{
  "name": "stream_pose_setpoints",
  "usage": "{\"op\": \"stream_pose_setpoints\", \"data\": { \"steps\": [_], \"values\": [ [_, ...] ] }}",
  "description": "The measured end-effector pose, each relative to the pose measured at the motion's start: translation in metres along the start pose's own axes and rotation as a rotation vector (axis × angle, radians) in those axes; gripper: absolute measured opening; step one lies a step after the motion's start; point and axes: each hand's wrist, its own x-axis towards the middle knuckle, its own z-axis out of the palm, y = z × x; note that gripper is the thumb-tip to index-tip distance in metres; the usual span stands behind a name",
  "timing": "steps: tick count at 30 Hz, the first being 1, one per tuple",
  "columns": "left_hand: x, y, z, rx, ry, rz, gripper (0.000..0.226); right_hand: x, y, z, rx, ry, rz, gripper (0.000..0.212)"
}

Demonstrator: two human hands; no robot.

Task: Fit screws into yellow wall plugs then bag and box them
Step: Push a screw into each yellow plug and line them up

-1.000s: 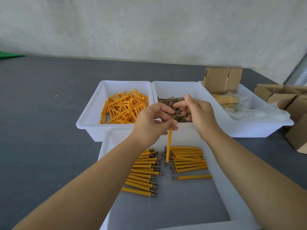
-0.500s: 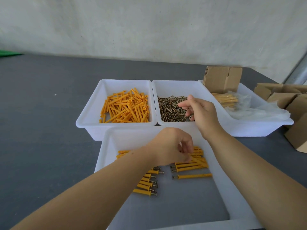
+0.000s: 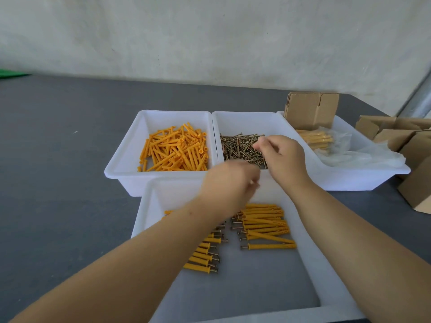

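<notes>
Loose yellow wall plugs (image 3: 172, 150) fill the left white bin, and dark screws (image 3: 238, 148) fill the middle bin. In the near white tray (image 3: 149, 206), plugs with screws fitted lie in two rows, a right row (image 3: 265, 224) and a left row (image 3: 203, 252) partly hidden by my left forearm. My left hand (image 3: 231, 180) is blurred above the tray's far wall, with fingers loosely curled and nothing seen in them. Over the screw bin, the thumb and fingertips of my right hand (image 3: 282, 155) pinch a screw at the pile.
A third white bin (image 3: 363, 180) at the right holds clear bags with yellow plugs (image 3: 314, 138) and an open cardboard box (image 3: 310, 110). More cardboard boxes (image 3: 408, 141) stand at the table's right edge. The table top is dark grey, with a pale wall behind.
My left hand lowered the fitted plug into the near tray, let it go and has now risen toward the bins. My right hand moved back onto the screw pile.
</notes>
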Motion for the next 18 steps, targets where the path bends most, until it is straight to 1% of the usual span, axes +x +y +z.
{"op": "stream_pose_setpoints", "data": {
  "steps": [2, 4, 5, 6, 8, 9, 10, 12, 14, 15, 16, 18],
  "values": [
    [0.004, -0.018, -0.009, 0.040, 0.153, -0.115, 0.016, 0.003, 0.002, 0.001, -0.158, 0.005, -0.053, 0.026],
    [0.006, -0.039, -0.017, 0.109, 0.228, -0.270, 0.020, 0.004, 0.004, 0.002, -0.239, -0.021, -0.059, 0.018],
    [0.005, -0.049, -0.020, 0.148, 0.233, -0.360, 0.021, 0.005, 0.006, 0.004, -0.266, -0.035, -0.053, 0.016],
    [0.003, -0.059, -0.022, 0.199, 0.207, -0.454, 0.022, 0.005, 0.007, 0.006, -0.289, -0.052, -0.039, 0.015],
    [0.000, -0.071, -0.025, 0.290, 0.054, -0.651, 0.022, 0.007, 0.012, 0.010, -0.342, -0.134, 0.027, 0.022],
    [-0.001, -0.074, -0.025, 0.295, -0.044, -0.737, 0.024, 0.009, 0.013, 0.012, -0.406, -0.230, 0.073, 0.029],
    [-0.001, -0.076, -0.024, 0.279, -0.138, -0.801, 0.029, 0.012, 0.013, 0.014, -0.492, -0.369, 0.122, 0.036],
    [0.001, -0.078, -0.021, 0.261, -0.254, -0.838, 0.038, 0.022, 0.010, 0.018, -0.613, -0.647, 0.216, 0.045],
    [0.003, -0.080, -0.020, 0.258, -0.295, -0.833, 0.040, 0.035, 0.000, 0.019, -0.686, -0.876, 0.262, 0.046],
    [0.003, -0.081, -0.020, 0.260, -0.306, -0.824, 0.040, 0.040, -0.006, 0.020, -0.727, -0.964, 0.281, 0.045],
    [0.003, -0.081, -0.021, 0.269, -0.312, -0.807, 0.040, 0.044, -0.010, 0.020, -0.771, -1.017, 0.282, 0.044],
    [0.003, -0.081, -0.022, 0.282, -0.292, -0.770, 0.039, 0.049, -0.014, 0.021, -0.811, -1.080, 0.275, 0.043]
  ]
}}
